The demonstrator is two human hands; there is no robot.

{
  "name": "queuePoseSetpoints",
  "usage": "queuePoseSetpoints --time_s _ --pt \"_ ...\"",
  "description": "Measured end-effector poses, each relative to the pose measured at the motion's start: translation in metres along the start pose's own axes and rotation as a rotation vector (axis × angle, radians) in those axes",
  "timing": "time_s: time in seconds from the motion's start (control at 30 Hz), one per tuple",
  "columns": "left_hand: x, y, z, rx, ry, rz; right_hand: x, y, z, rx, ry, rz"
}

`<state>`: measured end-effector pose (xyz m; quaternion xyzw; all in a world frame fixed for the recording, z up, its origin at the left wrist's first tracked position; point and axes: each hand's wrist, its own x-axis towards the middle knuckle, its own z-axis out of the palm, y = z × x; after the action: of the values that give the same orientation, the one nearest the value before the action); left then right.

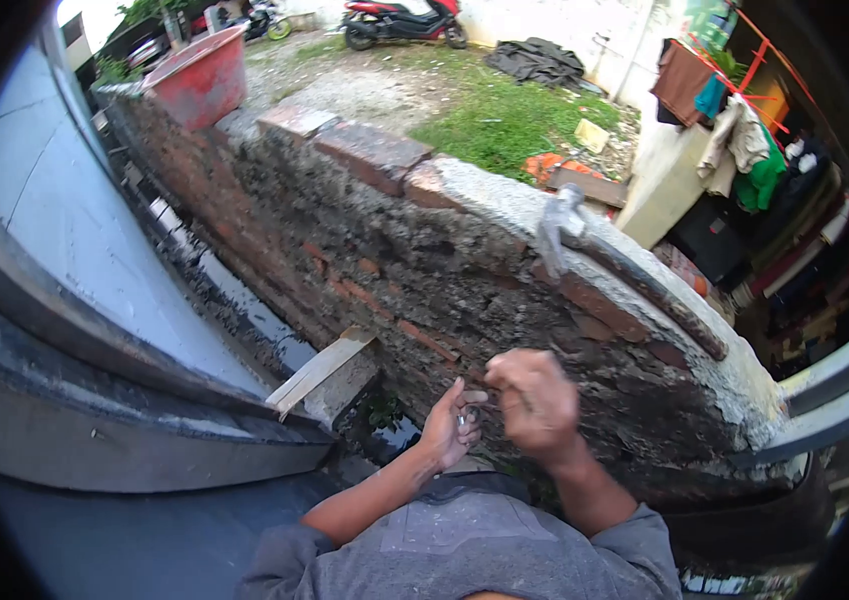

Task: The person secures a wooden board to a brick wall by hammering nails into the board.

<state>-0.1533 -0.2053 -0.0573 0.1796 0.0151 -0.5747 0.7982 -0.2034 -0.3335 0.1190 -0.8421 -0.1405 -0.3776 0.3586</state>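
In front of my body, near the rough face of an old brick wall [415, 270], both my hands are raised close together. My left hand [450, 428] has its palm turned inward, the thumb up and the fingers curled; a small shiny spot shows at the fingers, too small to name. My right hand [537, 402] is a little higher, its fingers bent into a pinch and slightly blurred. Whatever is between the fingers of either hand cannot be made out. A claw hammer [645, 273] lies along the wall's top, its head toward the middle.
A red tub [200, 80] stands on the wall's far left end. A wooden plank [323, 370] bridges the narrow wet gap between the wall and a pale blue surface [85, 220]. Clothes [740, 140] hang at right. Beyond the wall are grass and a red motorbike [405, 20].
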Motion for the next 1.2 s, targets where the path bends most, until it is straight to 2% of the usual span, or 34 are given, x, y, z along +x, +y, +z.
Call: queuePoseSetpoints --time_s 0.03,0.07,0.13,0.17,0.2,0.23,0.27,0.33,0.4,0.47,0.53,0.6,0.67,0.73,0.77,0.8,0.87,1.0,1.07,1.13,1.2 --pt "0.002 0.000 0.019 -0.070 0.148 0.093 -0.023 0.005 0.023 0.114 -0.075 0.206" --pt "0.003 0.002 0.028 -0.144 0.294 0.197 -0.039 0.011 0.039 0.123 -0.145 0.268" --pt "0.002 0.002 -0.003 -0.148 0.063 0.217 -0.061 0.021 0.060 0.067 -0.280 0.377" --pt "0.001 0.001 -0.011 -0.136 0.103 0.233 -0.065 0.019 0.065 0.107 -0.311 0.347" --pt "0.002 0.000 -0.014 -0.122 0.142 0.241 -0.068 0.018 0.066 -0.001 -0.360 0.335" --pt "0.003 -0.004 -0.016 -0.119 0.348 0.170 -0.065 0.017 0.066 -0.115 -0.399 0.325" --pt "0.017 -0.015 -0.042 -0.062 0.425 0.209 -0.057 0.016 0.061 -0.090 -0.410 0.309" --pt "-0.005 -0.003 -0.013 0.091 0.518 0.080 -0.032 0.006 0.034 -0.026 -0.437 0.219" --pt "0.000 -0.012 -0.029 0.218 0.597 0.033 -0.001 -0.012 -0.009 -0.012 -0.388 0.158" --pt "-0.006 -0.016 -0.033 0.236 0.599 -0.006 0.031 -0.028 -0.063 -0.239 -0.241 -0.117" --pt "-0.002 -0.037 -0.053 0.249 0.601 -0.041 0.048 -0.021 -0.112 -0.451 -0.040 -0.221" --pt "-0.002 -0.059 -0.066 0.282 0.624 -0.049 0.064 -0.011 -0.134 -0.714 0.099 -0.012" --pt "-0.008 -0.075 -0.073 0.446 0.390 -0.201 0.069 0.011 -0.142 -0.841 0.094 0.180" --pt "-0.010 -0.083 -0.085 0.531 0.126 -0.320 0.062 0.024 -0.141 -0.879 0.036 0.186" --pt "-0.013 -0.076 -0.077 0.622 0.051 -0.320 0.059 0.028 -0.140 -0.930 -0.027 0.205" --pt "-0.015 -0.074 -0.075 0.614 0.062 -0.312 0.056 0.030 -0.141 -0.917 -0.035 0.200" --pt "-0.017 -0.071 -0.072 0.721 -0.114 -0.309 0.053 0.032 -0.143 -0.987 -0.071 0.150" --pt "-0.018 -0.065 -0.092 0.754 -0.136 -0.328 0.053 0.026 -0.141 -0.954 -0.058 0.146" --pt "-0.021 -0.060 -0.098 0.284 0.160 -0.332 0.054 0.025 -0.139 -0.947 -0.047 0.152" --pt "-0.028 -0.042 -0.083 0.206 0.440 -0.238 0.054 0.025 -0.140 -0.950 -0.042 0.165" --pt "-0.033 -0.025 -0.084 0.131 0.546 -0.064 0.054 0.026 -0.140 -0.945 -0.043 0.146"
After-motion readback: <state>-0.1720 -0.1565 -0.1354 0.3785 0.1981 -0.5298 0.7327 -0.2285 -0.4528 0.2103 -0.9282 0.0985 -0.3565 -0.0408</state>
